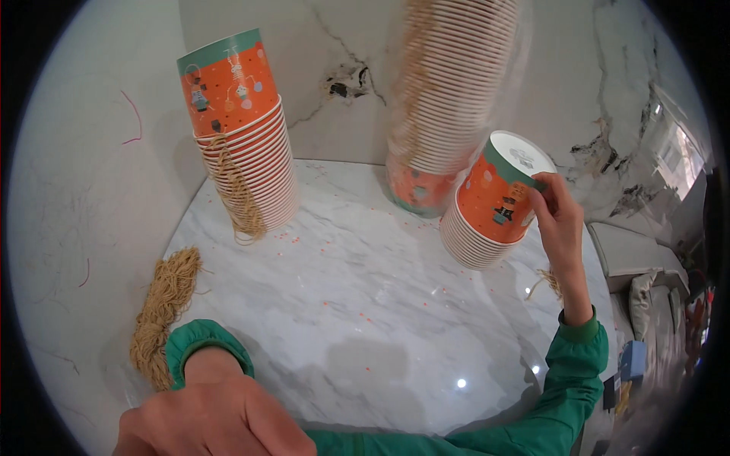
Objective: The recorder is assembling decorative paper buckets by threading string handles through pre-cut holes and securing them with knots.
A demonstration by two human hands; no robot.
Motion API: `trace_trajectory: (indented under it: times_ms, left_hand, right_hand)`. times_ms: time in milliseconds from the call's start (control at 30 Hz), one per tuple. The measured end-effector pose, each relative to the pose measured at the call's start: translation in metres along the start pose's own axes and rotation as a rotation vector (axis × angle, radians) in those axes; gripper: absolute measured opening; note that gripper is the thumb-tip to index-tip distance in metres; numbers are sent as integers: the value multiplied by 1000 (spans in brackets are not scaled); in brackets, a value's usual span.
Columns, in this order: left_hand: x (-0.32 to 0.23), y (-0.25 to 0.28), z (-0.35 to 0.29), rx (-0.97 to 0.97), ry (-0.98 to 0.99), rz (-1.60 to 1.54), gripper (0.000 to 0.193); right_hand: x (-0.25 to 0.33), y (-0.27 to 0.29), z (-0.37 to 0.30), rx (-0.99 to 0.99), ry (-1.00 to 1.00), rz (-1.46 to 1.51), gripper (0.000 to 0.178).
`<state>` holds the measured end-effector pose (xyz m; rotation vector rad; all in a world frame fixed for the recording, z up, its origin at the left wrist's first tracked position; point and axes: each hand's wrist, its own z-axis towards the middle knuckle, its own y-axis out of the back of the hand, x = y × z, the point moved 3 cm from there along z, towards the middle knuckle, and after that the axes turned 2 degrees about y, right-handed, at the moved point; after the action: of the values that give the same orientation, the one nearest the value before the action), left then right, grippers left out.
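With your right fingers [549,182] pinching the upturned, round orange-and-green paper cup [494,194] just left of them, grip lightly to avoid dents; whether your left fingers [255,422] hold anything, I cannot tell.

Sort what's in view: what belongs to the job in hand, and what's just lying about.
Likely in the job:
short cup stack, touched by the right hand
left cup stack
tall wrapped cup stack
tan strand bundle

Likely just lying about:
blue object at far right
grey seat
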<state>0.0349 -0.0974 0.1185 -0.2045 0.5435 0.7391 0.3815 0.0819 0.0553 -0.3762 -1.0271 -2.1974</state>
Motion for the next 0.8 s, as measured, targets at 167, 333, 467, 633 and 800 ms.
trace_trajectory:
  times_ms: [167, 333, 467, 633, 800]
  left_hand:
    - [2, -5, 3, -2, -40, -18, 28]
    - [1, -8, -2, 2, -28, -5, 31]
    - [4, -9, 0, -4, -101, -27, 26]
    - [-2, -25, -5, -325, -26, 117, 20]
    - [-4, 1, 10, -30, -87, 47, 18]
  right_hand:
    - [-9, 3, 13, -39, 54, 21, 11]
    - [-4, 8, 17, -55, 27, 52, 10]
    - [-4, 10, 17, -42, 6, 121, 10]
    - [-5, 24, 19, -55, -23, 202, 8]
    - [-1, 27, 23, -69, -25, 227, 7]
